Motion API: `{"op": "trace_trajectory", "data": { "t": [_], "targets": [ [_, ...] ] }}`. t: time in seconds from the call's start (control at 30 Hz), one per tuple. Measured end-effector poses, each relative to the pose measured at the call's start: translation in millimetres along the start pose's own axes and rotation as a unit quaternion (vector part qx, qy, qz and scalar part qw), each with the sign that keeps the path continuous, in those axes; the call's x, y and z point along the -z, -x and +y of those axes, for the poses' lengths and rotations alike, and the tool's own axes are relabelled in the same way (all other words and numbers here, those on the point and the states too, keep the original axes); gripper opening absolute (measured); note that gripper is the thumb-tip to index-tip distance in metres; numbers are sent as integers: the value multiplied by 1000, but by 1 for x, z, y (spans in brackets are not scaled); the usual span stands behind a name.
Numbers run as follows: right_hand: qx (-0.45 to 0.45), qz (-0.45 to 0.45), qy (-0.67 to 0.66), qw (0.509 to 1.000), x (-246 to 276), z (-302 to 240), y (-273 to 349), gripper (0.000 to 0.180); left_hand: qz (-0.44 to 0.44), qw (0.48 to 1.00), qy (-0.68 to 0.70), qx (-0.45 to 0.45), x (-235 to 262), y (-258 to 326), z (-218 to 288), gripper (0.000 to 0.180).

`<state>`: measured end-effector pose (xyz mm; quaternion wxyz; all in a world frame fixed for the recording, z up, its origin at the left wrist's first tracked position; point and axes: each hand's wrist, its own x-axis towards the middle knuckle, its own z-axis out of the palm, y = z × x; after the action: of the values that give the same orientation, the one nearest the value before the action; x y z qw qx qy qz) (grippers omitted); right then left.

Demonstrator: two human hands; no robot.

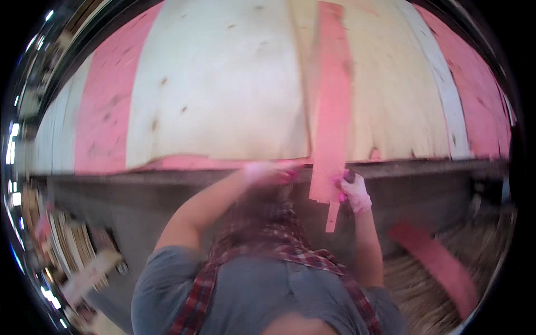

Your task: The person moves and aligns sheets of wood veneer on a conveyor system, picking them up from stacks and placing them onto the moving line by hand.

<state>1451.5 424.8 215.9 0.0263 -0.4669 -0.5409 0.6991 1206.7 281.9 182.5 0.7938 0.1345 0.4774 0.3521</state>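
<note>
A long pink veneer strip (332,111) lies across pale wood sheets and hangs over the table's near edge, with a narrow sliver (331,218) dangling at its lower end. My right hand (356,194), in a pale glove with pink fingertips, is closed at the strip's right edge. A small dark object (349,176) shows between those fingers; its kind is unclear. My left hand (271,173), gloved alike, is at the table edge below a large whitish veneer sheet (223,84). Its fingers are blurred, and I cannot tell whether they grip the sheet.
More pink veneer (109,106) and pale pieces cover the table, whose dark near edge (413,169) runs across in front of me. A pink strip (438,265) lies low on the right over scrap. Stacked boards (72,240) stand at the lower left.
</note>
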Motion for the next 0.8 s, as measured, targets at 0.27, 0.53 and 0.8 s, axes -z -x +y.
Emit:
{"op": "trace_trajectory", "data": {
  "t": [0.27,0.53,0.8],
  "targets": [
    [198,73,63,975,-98,-18,31,16,148,950,-133,-238,-58,46,-6,47],
    [295,85,321,896,-230,-22,67,28,244,894,12,-375,-12,124,-96,31],
    [316,-80,395,859,-370,-33,129,29,383,860,44,-336,42,224,-202,54]
  ]
}}
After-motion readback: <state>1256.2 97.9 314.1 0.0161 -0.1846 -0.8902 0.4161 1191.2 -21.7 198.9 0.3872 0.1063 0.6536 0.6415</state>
